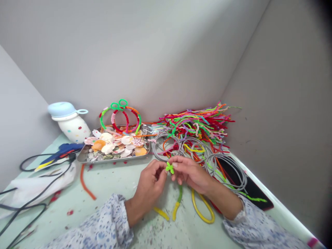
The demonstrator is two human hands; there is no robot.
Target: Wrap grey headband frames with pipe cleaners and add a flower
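Observation:
A small bright green piece (169,168), bent into several petal-like loops, is pinched between both hands. My left hand (150,185) holds its left side with thumb and forefinger, the other fingers curled. On its right side, my right hand (190,173) grips it with thumb and fingertips. Below the hands lie a green and yellow fuzzy strip (176,206), a short yellow piece (161,213) and a yellow loop (204,212) on the pale green table (109,186).
A metal tray (116,160) of shells stands behind, with fuzzy rings (127,117) above it. Wire coils (228,173) and a colourful stem pile (197,124) sit back right. A white bottle (74,126), plastic bag (46,185) and black cables (28,205) are left.

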